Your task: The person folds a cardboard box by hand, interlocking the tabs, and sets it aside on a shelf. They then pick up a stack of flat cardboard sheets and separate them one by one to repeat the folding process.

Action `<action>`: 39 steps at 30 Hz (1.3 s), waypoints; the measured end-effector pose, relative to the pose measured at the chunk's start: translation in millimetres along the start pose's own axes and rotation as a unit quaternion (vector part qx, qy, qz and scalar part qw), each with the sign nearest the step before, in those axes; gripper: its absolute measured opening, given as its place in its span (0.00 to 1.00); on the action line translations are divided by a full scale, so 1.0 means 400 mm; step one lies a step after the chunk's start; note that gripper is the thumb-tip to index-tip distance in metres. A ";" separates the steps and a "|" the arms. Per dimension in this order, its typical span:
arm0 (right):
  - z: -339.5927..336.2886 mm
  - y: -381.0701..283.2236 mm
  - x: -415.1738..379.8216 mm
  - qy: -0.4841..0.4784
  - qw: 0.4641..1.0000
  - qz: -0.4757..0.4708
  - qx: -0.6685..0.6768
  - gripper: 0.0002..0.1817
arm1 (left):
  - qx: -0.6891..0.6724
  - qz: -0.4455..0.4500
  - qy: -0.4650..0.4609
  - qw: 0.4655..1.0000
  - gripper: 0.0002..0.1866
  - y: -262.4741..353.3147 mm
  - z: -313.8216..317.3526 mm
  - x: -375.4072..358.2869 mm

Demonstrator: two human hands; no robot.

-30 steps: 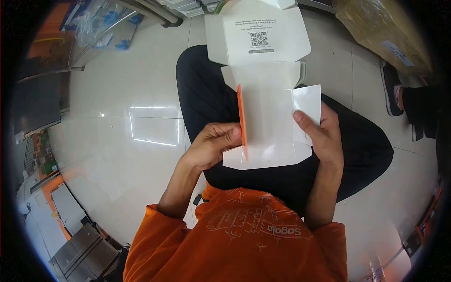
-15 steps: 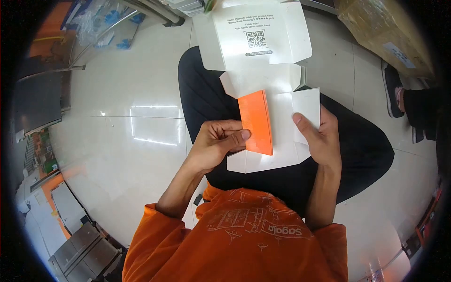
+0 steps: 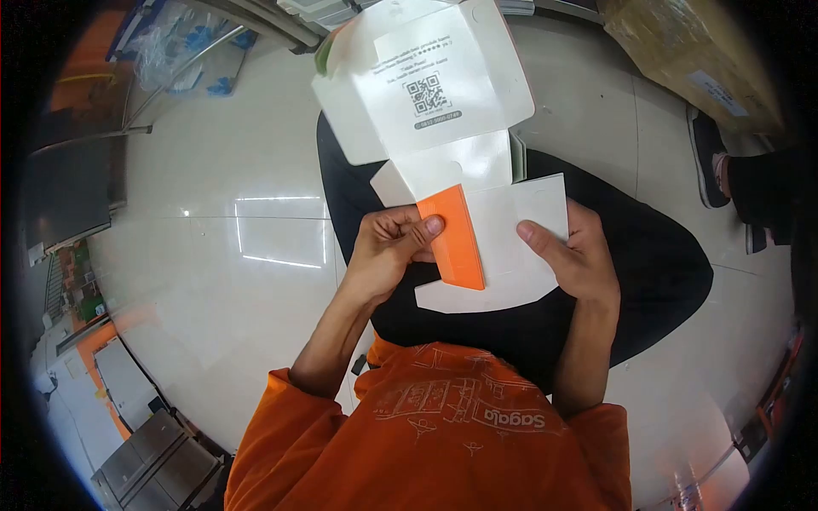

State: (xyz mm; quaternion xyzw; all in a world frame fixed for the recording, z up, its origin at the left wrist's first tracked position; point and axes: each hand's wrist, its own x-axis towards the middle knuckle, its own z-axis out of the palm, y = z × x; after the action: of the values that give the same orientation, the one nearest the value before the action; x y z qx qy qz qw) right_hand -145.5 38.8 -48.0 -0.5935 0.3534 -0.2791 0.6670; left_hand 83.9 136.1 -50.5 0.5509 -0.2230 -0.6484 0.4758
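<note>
A partly folded cardboard box [image 3: 464, 162], white inside and with a printed QR code on its lid panel, lies across my lap. My left hand [image 3: 388, 251] is closed on its orange side panel [image 3: 453, 243], thumb on the face and fingers behind. At the other side, my right hand [image 3: 579, 260] grips a white side panel [image 3: 524, 213] with the thumb on top and fingers behind it. Both side panels are tilted inward over the base. The lid panel [image 3: 426, 55] stretches out away from me, and a small white flap [image 3: 394, 183] sticks out at the left.
I sit on a tiled floor [image 3: 230, 289] with crossed legs in black trousers [image 3: 656, 247]. A large brown carton [image 3: 694, 60] stands at upper right, beside another person's shoe [image 3: 707, 162]. A plastic bag with blue items [image 3: 183, 51] is at upper left, near metal legs.
The white right panel has folded further inward over the base. The lid has swung left and closer to me. My left hand has moved slightly up the orange panel.
</note>
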 end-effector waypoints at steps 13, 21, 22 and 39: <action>0.018 0.007 0.018 0.022 0.998 0.038 0.034 0.24 | -0.097 0.093 0.021 0.991 0.29 0.050 0.034 -0.022; -0.016 0.039 0.035 -0.131 0.905 0.113 0.388 0.32 | 0.033 0.168 -0.094 0.981 0.16 0.066 -0.029 -0.029; -0.004 0.031 0.025 -0.113 0.912 0.114 0.378 0.31 | 0.048 0.162 -0.117 0.979 0.16 0.068 -0.041 -0.025; 0.090 0.011 0.039 0.144 0.986 0.078 -0.004 0.14 | -0.233 0.157 0.172 0.944 0.22 -0.030 0.078 -0.022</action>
State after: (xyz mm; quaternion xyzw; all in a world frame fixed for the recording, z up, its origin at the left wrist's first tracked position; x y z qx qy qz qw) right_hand -107.5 48.5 -52.8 -0.5201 0.4920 -0.3078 0.6266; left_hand 49.9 141.5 -46.6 0.4855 -0.0639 -0.4947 0.7180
